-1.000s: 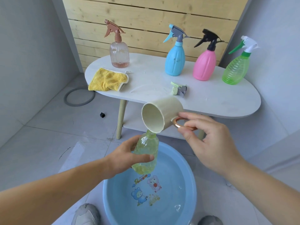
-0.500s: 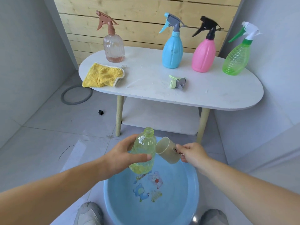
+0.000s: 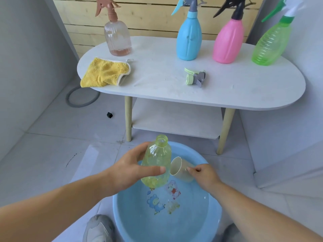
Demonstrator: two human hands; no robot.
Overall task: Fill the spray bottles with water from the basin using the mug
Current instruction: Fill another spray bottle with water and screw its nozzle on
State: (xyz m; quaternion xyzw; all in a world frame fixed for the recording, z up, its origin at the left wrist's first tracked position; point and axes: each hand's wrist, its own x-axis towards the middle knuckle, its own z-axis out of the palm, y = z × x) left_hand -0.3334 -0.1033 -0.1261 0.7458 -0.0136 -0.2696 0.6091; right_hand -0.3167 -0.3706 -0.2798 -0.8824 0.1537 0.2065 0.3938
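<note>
My left hand grips an uncapped yellow-green bottle tilted over the blue basin, which holds water. My right hand holds the cream mug by its handle; the mug lies on its side down in the basin, mouth facing the bottle. The bottle's spray head lies loose on the white table. Upright on the table stand a clear pinkish spray bottle, a blue spray bottle, a pink spray bottle and a green spray bottle.
A yellow cloth lies at the table's left end. The table has a lower shelf and wooden legs just behind the basin. A grey ring and a small black piece lie on the floor. Grey shoes flank the basin.
The mug has come down from above the bottle's neck, where it was tipped, into the basin beside the bottle. The bottle stays in my left hand.
</note>
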